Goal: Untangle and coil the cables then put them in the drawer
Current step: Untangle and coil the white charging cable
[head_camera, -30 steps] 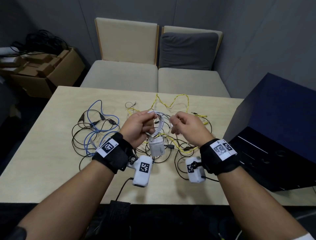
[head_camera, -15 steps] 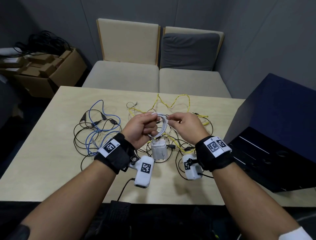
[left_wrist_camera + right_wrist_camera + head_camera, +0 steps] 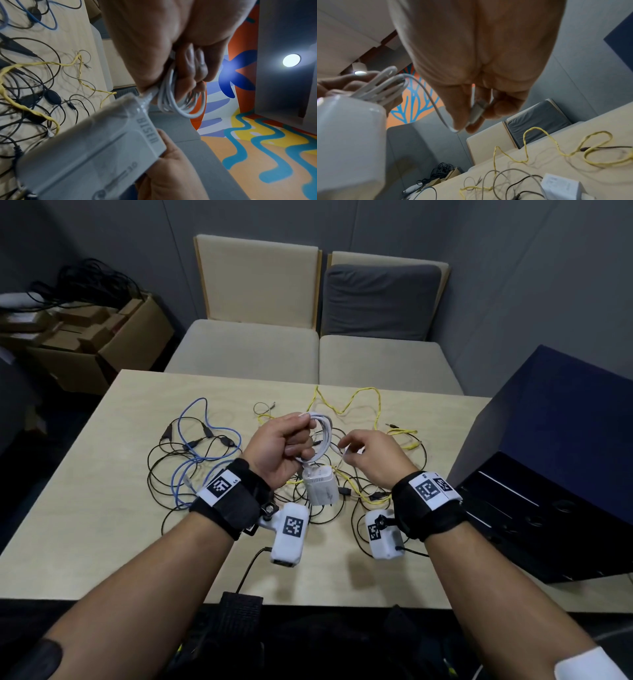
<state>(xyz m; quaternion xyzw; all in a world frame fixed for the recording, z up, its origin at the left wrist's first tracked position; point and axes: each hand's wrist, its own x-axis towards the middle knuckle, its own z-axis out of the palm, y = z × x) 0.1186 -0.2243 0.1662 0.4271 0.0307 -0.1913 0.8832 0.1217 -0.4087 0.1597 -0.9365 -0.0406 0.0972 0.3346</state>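
- Since half a second ago, the right hand (image 3: 371, 455) has pulled away from the left hand (image 3: 279, 445), so a gap has opened between them where the fingers were nearly touching.
- Pale wooden desk (image 3: 102, 508) fills the middle of the head view, with a dark blue drawer unit (image 3: 555, 474) standing on it at 3 o'clock, well apart from the hands.
- Two beige seats (image 3: 253, 350) stand beyond the desk's far edge at 12 o'clock; a grey cushion (image 3: 380, 299) leans on the right one.
- Cardboard box (image 3: 102, 347) sits on the floor at 10 o'clock.
- Loose black cables (image 3: 164, 470) and a blue cable (image 3: 191, 419) lie tangled on the desk at 9 o'clock from the hands; a yellow cable (image 3: 359, 395) snakes at 12 to 2 o'clock.
- Left hand is raised above the tangle, its grip curled tight round a coiled white cable (image 3: 323, 436), several loops gathered in the fingers (image 3: 197, 65).
- White charger block (image 3: 320, 486) hangs from that coil at 6 o'clock, just below the left hand and above the desk.
- Right hand holds a narrow grip: thumb and fingertips (image 3: 458, 121) pinch the free end of the white cable near its plug (image 3: 477, 109), a short strand running back to the coil.
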